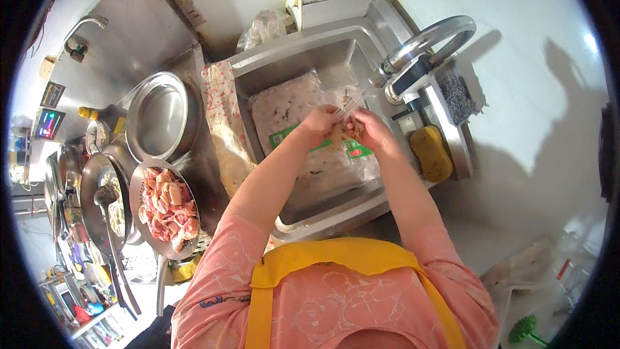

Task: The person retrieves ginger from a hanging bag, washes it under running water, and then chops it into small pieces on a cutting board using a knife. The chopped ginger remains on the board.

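Observation:
Over a stainless steel sink (pixel 339 218), my left hand (pixel 322 123) and my right hand (pixel 370 128) come close together, both gripping a clear plastic bag (pixel 349 106). Brownish, wet-looking pieces of food (pixel 341 138) show between and just below the hands; what they are is unclear. Beneath, in the sink, lies a large clear plastic pack of pale contents (pixel 286 99) with green printed labels. Part of it is hidden by my hands and forearms.
A curved metal faucet (pixel 431 34) rises at the sink's right, by a yellow sponge (pixel 431 154). On the left are a steel basin (pixel 162 116), a perforated strainer of raw meat pieces (pixel 167 203) and a wok with a ladle (pixel 94 213). A stained patterned cloth (pixel 225 126) lies along the sink's left edge.

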`<state>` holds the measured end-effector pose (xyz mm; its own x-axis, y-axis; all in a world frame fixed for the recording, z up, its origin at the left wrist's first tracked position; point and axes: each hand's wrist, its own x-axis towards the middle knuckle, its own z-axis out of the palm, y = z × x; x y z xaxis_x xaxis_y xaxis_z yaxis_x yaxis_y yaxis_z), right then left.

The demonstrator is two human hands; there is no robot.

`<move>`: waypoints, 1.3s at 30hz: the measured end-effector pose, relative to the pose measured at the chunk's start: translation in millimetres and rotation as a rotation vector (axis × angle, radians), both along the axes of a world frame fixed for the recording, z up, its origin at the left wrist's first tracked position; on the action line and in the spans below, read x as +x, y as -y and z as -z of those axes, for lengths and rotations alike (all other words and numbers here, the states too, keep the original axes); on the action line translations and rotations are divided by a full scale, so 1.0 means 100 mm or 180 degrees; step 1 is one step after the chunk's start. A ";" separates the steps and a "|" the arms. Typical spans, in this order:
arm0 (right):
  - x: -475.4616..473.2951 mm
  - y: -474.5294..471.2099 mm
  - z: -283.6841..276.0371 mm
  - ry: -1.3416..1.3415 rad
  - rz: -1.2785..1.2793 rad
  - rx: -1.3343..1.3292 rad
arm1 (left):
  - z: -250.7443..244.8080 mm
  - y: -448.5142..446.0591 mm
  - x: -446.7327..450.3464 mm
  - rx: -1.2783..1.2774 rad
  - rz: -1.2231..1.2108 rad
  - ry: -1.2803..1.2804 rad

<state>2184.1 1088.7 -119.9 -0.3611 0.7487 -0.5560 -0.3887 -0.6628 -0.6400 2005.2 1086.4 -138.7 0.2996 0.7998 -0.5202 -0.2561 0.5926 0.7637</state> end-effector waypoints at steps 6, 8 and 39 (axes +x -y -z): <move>-0.08 -0.09 0.16 0.0433 0.0081 0.0361 | 0.18 -0.29 0.18 0.0550 -0.0281 -0.2051; -0.22 -0.09 0.03 0.0917 0.0321 0.0401 | 0.11 -0.35 0.17 -0.0042 -0.0379 -0.1784; -0.07 0.04 0.21 -0.0396 -0.0803 -0.0589 | -0.22 0.07 -0.12 -0.0610 -0.0593 0.0102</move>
